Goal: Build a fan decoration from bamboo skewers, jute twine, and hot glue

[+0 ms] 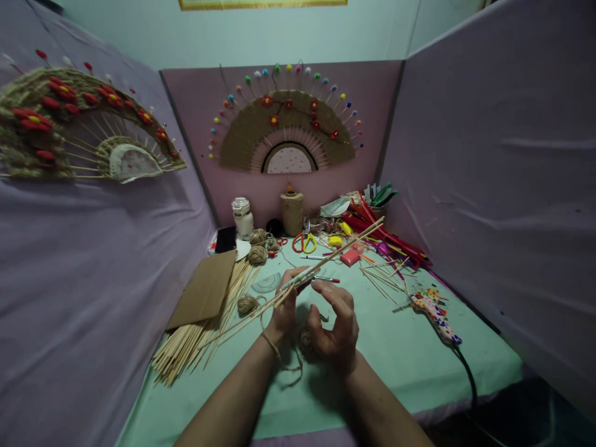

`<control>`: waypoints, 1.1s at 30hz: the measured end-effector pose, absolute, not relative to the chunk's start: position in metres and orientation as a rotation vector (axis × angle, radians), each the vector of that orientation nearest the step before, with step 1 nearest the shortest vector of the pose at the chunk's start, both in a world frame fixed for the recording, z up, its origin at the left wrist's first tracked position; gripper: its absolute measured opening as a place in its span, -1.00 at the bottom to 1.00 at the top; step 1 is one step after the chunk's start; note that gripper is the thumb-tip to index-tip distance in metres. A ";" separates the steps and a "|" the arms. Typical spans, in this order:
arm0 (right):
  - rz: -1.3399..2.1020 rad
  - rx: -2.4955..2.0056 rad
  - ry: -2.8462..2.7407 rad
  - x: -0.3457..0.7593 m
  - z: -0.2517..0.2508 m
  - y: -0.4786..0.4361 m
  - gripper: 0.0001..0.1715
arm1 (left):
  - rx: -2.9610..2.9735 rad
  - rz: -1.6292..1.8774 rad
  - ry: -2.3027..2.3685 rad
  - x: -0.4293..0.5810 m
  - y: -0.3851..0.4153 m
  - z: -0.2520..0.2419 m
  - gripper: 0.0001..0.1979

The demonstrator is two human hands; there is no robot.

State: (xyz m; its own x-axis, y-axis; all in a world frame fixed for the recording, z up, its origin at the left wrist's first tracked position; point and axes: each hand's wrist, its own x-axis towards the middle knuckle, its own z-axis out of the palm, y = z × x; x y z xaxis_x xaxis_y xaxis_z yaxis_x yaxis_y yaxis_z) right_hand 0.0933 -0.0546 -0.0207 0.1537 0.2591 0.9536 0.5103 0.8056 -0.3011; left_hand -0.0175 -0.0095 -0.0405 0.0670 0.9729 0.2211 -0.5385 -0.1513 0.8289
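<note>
My left hand is closed around several thin bamboo sticks that slant up to the right above the table, with a whitish strip-like piece among them at the grip. Close by on the right, my right hand has its thumb and fingers apart and curled, with nothing visible between them. Jute twine hangs over my left wrist. Partly hidden behind my right hand is a ball of twine. A red-tipped pen lies behind the hands.
Loose bamboo sticks lie at left under a cardboard sheet. A patterned glue gun rests at right, its cord running off the front edge. Scissors, a twine spool and a jar stand behind. Decorated fans hang above.
</note>
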 end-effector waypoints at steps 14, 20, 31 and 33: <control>-0.186 -0.707 -1.425 0.096 -0.023 -0.051 -0.37 | 0.946 1.494 0.584 -0.011 -0.008 -0.042 -0.40; -0.042 -0.703 -1.277 0.098 -0.031 -0.044 -0.38 | 0.556 1.416 0.486 -0.018 -0.008 -0.021 -0.31; 0.110 -0.811 -1.330 0.093 -0.037 -0.038 -0.35 | 0.487 1.393 0.458 -0.019 -0.006 -0.019 -0.86; 0.117 -0.807 -1.356 0.093 -0.038 -0.038 -0.34 | 0.482 1.357 0.487 -0.017 -0.006 -0.023 -0.84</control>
State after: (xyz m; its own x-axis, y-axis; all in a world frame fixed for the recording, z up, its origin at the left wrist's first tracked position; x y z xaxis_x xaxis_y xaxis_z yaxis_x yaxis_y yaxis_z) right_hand 0.0928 -0.0375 -0.0377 0.2514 0.5160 0.8189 0.3680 0.7316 -0.5739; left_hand -0.0173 -0.0059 -0.0225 0.1459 0.9880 -0.0513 -0.7950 0.1479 0.5883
